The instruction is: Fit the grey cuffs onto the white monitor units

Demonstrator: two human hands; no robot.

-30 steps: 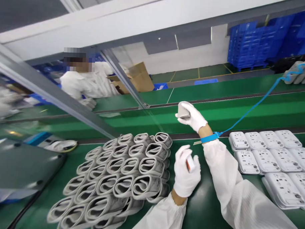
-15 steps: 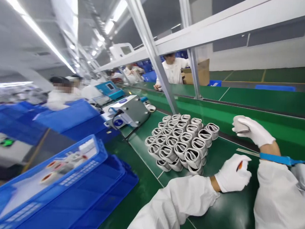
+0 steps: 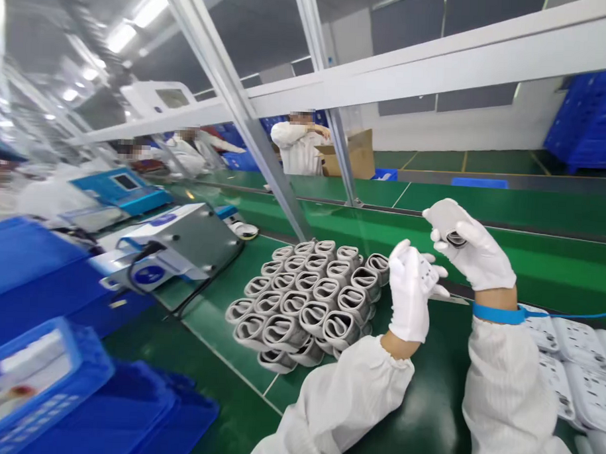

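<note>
At the centre right of the frame, the person's two white-gloved hands are raised just beside each other above a green workbench (image 3: 213,356). The left hand (image 3: 407,290) is curled closed, holding a small white perforated piece (image 3: 430,274), probably plastic, which shows only in part past the glove. The right hand (image 3: 468,246) sits slightly higher and is half closed around a small rounded grey object (image 3: 454,239) with a dark opening; the glove hides most of it, so its exact kind cannot be told. A blue wrist strap (image 3: 499,314) circles the right wrist, and its thin blue cord (image 3: 578,314) runs off toward the right edge.

Just left of the hands, rolled grey-and-white fabric bands (image 3: 300,300) lie packed in a block on the bench, their open ends facing the person. At the lower right, white plastic housings (image 3: 588,396) lie in rows, partly behind the right sleeve (image 3: 506,399). Left of the bands stands a grey-and-white machine (image 3: 183,239), with a blue plastic crate (image 3: 34,376) at the lower left. Near the top centre, beyond an aluminium upright (image 3: 237,105), a co-worker in a white gown (image 3: 298,147) stands beside a cardboard box (image 3: 348,156). Stacked blue crates (image 3: 589,121) fill the upper right.
</note>
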